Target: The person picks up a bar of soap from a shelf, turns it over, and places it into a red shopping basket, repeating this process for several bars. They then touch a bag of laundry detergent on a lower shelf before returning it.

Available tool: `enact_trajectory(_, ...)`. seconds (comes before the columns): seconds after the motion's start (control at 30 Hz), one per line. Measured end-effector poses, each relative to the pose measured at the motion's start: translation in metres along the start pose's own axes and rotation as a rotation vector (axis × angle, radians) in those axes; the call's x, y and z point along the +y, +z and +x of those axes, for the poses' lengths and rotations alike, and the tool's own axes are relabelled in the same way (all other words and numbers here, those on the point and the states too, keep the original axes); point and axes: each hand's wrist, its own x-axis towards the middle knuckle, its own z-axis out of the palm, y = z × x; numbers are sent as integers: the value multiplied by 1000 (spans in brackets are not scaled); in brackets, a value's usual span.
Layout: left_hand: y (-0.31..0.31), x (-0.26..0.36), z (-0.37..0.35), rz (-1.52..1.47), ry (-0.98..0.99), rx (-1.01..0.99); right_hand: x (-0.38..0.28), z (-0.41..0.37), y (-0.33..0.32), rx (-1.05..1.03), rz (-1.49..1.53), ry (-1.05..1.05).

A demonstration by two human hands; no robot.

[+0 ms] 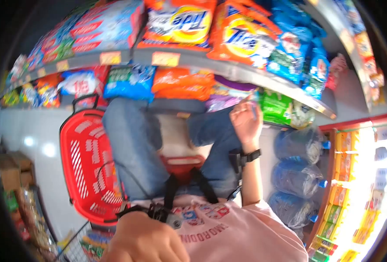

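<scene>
My right hand (245, 118), with a black band at its wrist, is raised in front of the lower shelf. Its fingers are loosely spread and nothing shows in it. It is nearest to a green package (276, 107) and a purple package (223, 101). Close to the camera at the bottom is my left hand (145, 238), its fingers curled; what they hold, if anything, is hidden. Orange Tide bags (178, 22) stand on the upper shelf. Below them lie an orange package (182, 84) and a blue-green package (129, 82).
A red basket (77, 163) stands on the floor left of my legs. Large clear bottles (296, 177) are stacked at the right, beside a bright shelf with yellow boxes (344, 163). Cardboard boxes (12, 172) stand at the far left. The shelf edge (193, 61) runs across the top.
</scene>
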Motion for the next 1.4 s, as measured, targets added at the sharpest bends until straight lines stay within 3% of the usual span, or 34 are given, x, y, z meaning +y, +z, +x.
enact_trajectory(0.13,-12,-14,-2,-95,-29,-204,2,0,0,20,21,-13)
enact_trajectory(0.33,-11,-29,4,-225,-56,-272,3,-1,-6,-41,23,-15)
enact_trajectory(1.4,-11,-28,6,-429,-41,-106,3,0,-7,-63,3,-7)
